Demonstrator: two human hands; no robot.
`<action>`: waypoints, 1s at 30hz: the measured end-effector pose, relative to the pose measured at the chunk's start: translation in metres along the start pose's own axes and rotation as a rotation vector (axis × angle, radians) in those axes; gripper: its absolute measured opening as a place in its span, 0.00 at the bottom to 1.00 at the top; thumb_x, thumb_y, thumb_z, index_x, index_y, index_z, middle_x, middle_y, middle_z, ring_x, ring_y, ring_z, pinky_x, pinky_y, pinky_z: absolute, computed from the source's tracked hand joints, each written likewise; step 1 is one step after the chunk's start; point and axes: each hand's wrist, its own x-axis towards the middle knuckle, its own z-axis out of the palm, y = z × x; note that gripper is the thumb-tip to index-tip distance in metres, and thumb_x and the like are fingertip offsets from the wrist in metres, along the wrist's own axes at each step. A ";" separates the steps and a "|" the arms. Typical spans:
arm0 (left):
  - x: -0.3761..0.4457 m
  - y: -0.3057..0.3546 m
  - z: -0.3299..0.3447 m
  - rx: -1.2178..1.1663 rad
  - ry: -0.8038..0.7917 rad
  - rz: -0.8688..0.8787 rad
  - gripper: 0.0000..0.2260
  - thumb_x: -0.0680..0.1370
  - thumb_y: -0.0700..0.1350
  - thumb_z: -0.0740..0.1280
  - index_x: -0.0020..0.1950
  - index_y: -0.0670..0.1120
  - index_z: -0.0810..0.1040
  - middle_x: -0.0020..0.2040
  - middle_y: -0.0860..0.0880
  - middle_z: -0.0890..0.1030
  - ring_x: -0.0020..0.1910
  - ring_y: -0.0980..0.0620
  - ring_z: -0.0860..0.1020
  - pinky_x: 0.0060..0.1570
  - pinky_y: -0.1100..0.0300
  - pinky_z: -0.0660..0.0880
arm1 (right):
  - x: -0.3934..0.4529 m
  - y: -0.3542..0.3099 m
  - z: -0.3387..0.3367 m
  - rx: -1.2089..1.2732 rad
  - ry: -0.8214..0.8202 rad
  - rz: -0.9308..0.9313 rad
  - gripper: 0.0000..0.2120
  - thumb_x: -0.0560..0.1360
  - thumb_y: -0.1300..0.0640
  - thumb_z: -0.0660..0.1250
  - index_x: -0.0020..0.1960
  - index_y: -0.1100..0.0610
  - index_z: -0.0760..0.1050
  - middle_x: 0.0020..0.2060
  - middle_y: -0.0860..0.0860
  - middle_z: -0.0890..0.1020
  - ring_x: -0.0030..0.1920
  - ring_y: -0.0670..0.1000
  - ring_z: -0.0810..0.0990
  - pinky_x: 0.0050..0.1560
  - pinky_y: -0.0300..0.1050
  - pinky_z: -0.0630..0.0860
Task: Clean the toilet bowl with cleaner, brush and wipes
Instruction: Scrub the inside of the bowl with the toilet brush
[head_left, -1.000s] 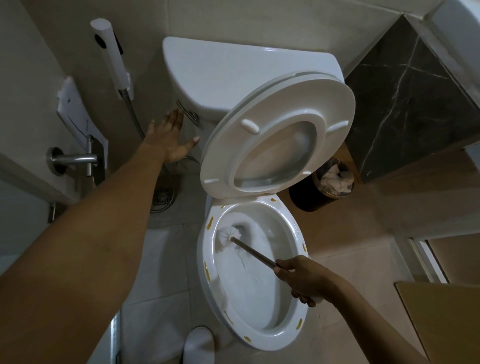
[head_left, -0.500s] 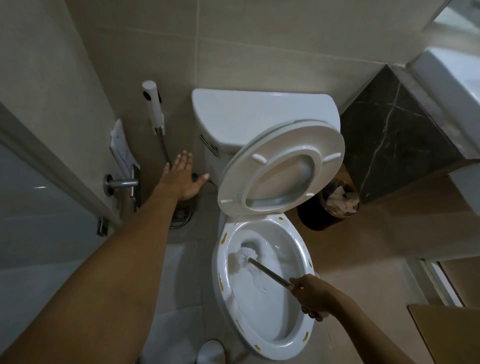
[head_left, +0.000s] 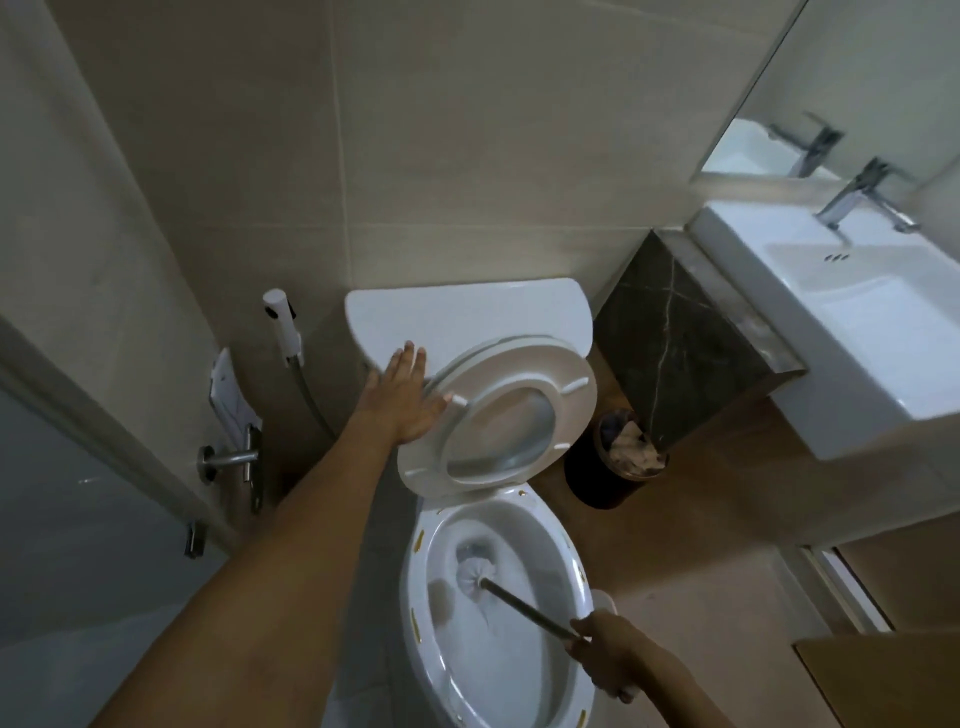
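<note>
Roughly left to right, as it lies now:

Door handle (head_left: 228, 459): brushed metal lever on the frosted door at far left; clear of the work.
Bidet sprayer (head_left: 281, 322): white plastic head clipped to the tiled wall, grey hose hanging beneath it.
Left hand (head_left: 404, 399): fingers (head_left: 410, 364) straight and together, palm flat against the outer edge of the raised seat; pressing, not gripping.
Cistern (head_left: 467, 317): glazed white ceramic, smooth flat lid, behind the seat.
Seat (head_left: 504, 410): hard glossy plastic ring with small bumpers, stood up and tilted back toward the cistern. Judged light and stiff, apt to swing on its hinge, so a flat palm on the rim suits it.
Toilet bowl (head_left: 498, 623): smooth glazed oval, wet and likely slick; yellowish marks dotted around the rim.
Brush (head_left: 475, 571): white bristle head deep in the bowl on the left inner wall, thin dark straight handle slanting up to the right. Judged light, handle rigid, bristles springy; best held near the handle's top end, away from the wet part.
Right hand (head_left: 613, 656): curled round the handle's upper end, over the bowl's right rim.
Waste bin (head_left: 618, 457): dark round bin on the floor right of the toilet, crumpled paper inside.
Basin (head_left: 852, 322): white squared ceramic, chrome tap, on the right wall.
Cleaner, wipes: not seen.
</note>
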 end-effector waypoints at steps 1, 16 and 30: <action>0.003 0.014 -0.002 0.000 0.004 0.022 0.36 0.80 0.64 0.49 0.78 0.44 0.39 0.78 0.46 0.37 0.77 0.49 0.40 0.73 0.46 0.41 | -0.001 0.005 -0.001 -0.028 0.020 -0.026 0.06 0.82 0.52 0.56 0.54 0.54 0.69 0.34 0.46 0.71 0.30 0.43 0.69 0.30 0.34 0.69; 0.061 0.163 0.016 0.246 0.074 0.177 0.34 0.79 0.64 0.46 0.78 0.47 0.41 0.78 0.47 0.40 0.77 0.47 0.40 0.73 0.44 0.42 | 0.009 0.100 -0.036 -0.003 0.049 -0.155 0.17 0.81 0.50 0.58 0.65 0.55 0.75 0.57 0.51 0.79 0.52 0.48 0.78 0.50 0.35 0.70; 0.097 0.230 0.048 0.685 0.017 0.109 0.31 0.80 0.63 0.41 0.78 0.48 0.42 0.78 0.49 0.41 0.77 0.49 0.40 0.72 0.41 0.38 | 0.026 0.225 -0.074 0.062 0.018 -0.296 0.19 0.80 0.49 0.58 0.68 0.54 0.72 0.56 0.52 0.81 0.55 0.49 0.79 0.52 0.40 0.71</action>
